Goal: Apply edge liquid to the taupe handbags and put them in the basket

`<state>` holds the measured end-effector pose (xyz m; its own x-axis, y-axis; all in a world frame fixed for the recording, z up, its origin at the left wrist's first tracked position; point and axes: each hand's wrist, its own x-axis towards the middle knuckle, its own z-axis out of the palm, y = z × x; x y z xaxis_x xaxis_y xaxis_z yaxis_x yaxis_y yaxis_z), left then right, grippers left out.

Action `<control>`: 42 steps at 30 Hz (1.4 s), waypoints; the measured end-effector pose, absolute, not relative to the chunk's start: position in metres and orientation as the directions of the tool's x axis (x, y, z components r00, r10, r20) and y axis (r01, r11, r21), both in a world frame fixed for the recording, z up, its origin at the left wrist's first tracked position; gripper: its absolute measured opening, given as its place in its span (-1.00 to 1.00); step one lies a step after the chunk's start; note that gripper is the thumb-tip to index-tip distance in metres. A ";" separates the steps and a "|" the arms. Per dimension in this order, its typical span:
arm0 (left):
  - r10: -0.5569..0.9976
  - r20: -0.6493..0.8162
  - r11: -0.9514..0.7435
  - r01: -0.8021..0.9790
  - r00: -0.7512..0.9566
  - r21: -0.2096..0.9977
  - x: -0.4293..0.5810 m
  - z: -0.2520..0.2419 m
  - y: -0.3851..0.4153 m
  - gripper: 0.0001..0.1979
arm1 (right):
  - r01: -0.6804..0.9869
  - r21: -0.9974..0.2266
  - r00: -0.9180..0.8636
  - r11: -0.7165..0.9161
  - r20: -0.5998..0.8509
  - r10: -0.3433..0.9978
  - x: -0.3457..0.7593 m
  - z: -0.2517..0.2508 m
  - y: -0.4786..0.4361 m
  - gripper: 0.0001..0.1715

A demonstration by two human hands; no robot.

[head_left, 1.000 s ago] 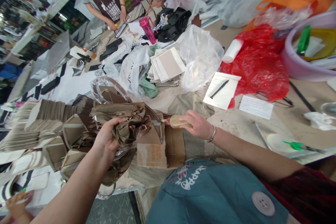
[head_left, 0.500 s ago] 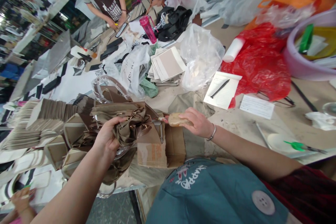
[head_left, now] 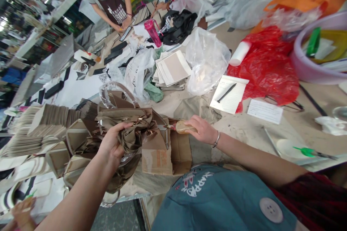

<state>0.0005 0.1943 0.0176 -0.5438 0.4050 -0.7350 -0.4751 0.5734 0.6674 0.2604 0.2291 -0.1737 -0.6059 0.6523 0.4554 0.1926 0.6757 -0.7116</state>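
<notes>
A brown handbag [head_left: 154, 140] lies on its side with its clear-wrapped handle [head_left: 119, 88] standing up behind it. My left hand [head_left: 115, 142] is closed on the bag's bunched brown fabric. In my right hand [head_left: 202, 129] is a brush [head_left: 184, 127] with a broad tan handle, pointing left. Its reddish neck reaches the bag's edge, and its tip is hard to make out there. Under that edge sits an open cardboard box [head_left: 181, 153], just below my right hand.
More brown bags [head_left: 78, 133] and stacked beige panels [head_left: 51, 119] crowd the left. Beyond lie a pile of square panels [head_left: 173, 66], a clear plastic bag [head_left: 207, 61], a notepad with pen [head_left: 230, 92] and a purple basin [head_left: 300, 57]. A co-worker [head_left: 108, 3] stands across the table.
My right hand and the brush have shifted slightly left, toward the bag. My left hand keeps its hold on the bag. The view has moved a little.
</notes>
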 end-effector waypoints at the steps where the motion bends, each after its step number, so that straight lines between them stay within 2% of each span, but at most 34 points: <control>1: 0.409 -0.740 0.577 -0.477 -0.534 0.663 0.000 0.017 0.194 -0.82 | 0.194 -0.720 -0.608 0.666 0.445 0.657 0.260 -0.171 0.228 -0.77; 7: 0.438 -0.736 0.573 -0.471 -0.516 0.671 -0.003 0.015 0.192 -0.81 | 0.183 -0.755 -0.575 0.630 0.437 0.692 0.261 -0.164 0.229 -0.75; 13: 0.435 -0.752 0.567 -0.497 -0.495 0.656 -0.004 0.015 0.190 -0.80 | 0.164 -0.706 -0.639 0.689 0.456 0.620 0.262 -0.165 0.227 -0.75; 20: 0.439 -0.758 0.565 -0.507 -0.483 0.651 -0.002 0.017 0.190 -0.81 | 0.203 -0.686 -0.629 0.699 0.456 0.629 0.266 -0.163 0.228 -0.74; 23: 0.444 -0.764 0.569 -0.512 -0.467 0.644 -0.001 0.017 0.188 -0.79 | 0.155 -0.711 -0.658 0.686 0.443 0.608 0.265 -0.164 0.229 -0.74; 32: 0.464 -0.753 0.568 -0.495 -0.467 0.657 0.005 0.020 0.187 -0.79 | 0.176 -0.754 -0.627 0.633 0.410 0.662 0.256 -0.168 0.231 -0.73; 37: 0.462 -0.754 0.568 -0.497 -0.468 0.656 0.005 0.021 0.186 -0.78 | 0.165 -0.833 -0.590 0.528 0.345 0.730 0.260 -0.168 0.222 -0.75; 42: 0.438 -0.763 0.561 -0.519 -0.475 0.645 0.003 0.019 0.186 -0.80 | 0.148 -0.859 -0.526 0.490 0.352 0.775 0.261 -0.169 0.225 -0.74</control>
<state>0.0033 0.1858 0.0191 -0.4751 0.4380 -0.7632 -0.5193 0.5606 0.6450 0.2608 0.2254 -0.1692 -0.5257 0.7747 0.3516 0.1479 0.4902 -0.8590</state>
